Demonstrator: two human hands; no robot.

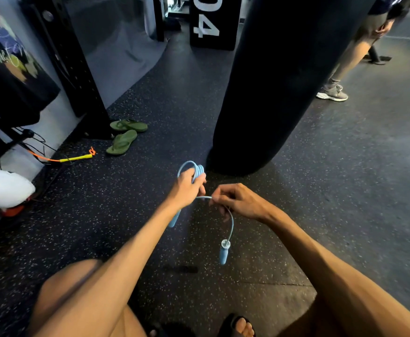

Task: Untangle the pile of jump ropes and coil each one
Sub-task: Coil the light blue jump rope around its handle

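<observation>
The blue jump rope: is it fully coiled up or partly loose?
Partly coiled. The left hand grips several blue jump rope loops; a loose tail runs from the right hand down to a dangling handle.

two jump ropes [223,255], two flip-flops [121,142], one punching bag [272,93]

Dark rubber floor [345,190] flecked with pale specks. Up and left of the fingers [201,184] of the left hand [187,188] lie two green flip-flops [122,142] side by side — further left, a yellow-handled jump rope [76,158] with orange cord. Far left of the fingers sits a white bundle [4,188]; beyond them, a black box [213,20] marked 04
</observation>
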